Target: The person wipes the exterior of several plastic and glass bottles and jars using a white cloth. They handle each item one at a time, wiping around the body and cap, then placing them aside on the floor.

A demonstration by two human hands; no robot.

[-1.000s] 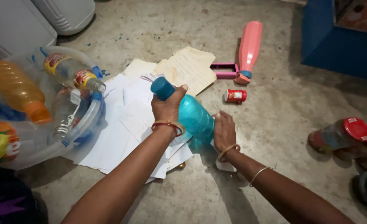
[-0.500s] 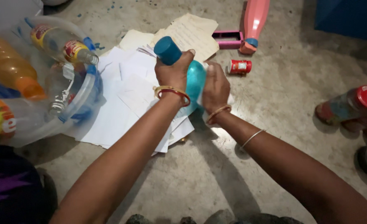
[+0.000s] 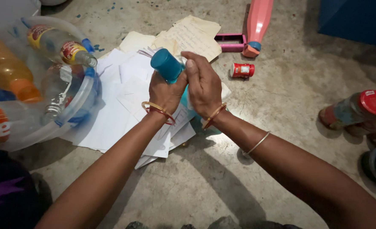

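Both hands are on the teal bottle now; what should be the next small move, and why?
Probably a short rub of the right hand down the teal bottle while the left hand steadies its neck. The right palm seems to press something pale, maybe a cloth, against the bottle's side, and the cap end points up, off the papers.

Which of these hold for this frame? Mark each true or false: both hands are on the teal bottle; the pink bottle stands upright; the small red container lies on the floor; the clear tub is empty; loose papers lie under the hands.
1. Both the left hand and the right hand hold the teal bottle. True.
2. The pink bottle stands upright. False: it lies on its side on the floor.
3. The small red container lies on the floor. True.
4. The clear tub is empty. False: it holds plastic bottles, one of them orange.
5. Loose papers lie under the hands. True.
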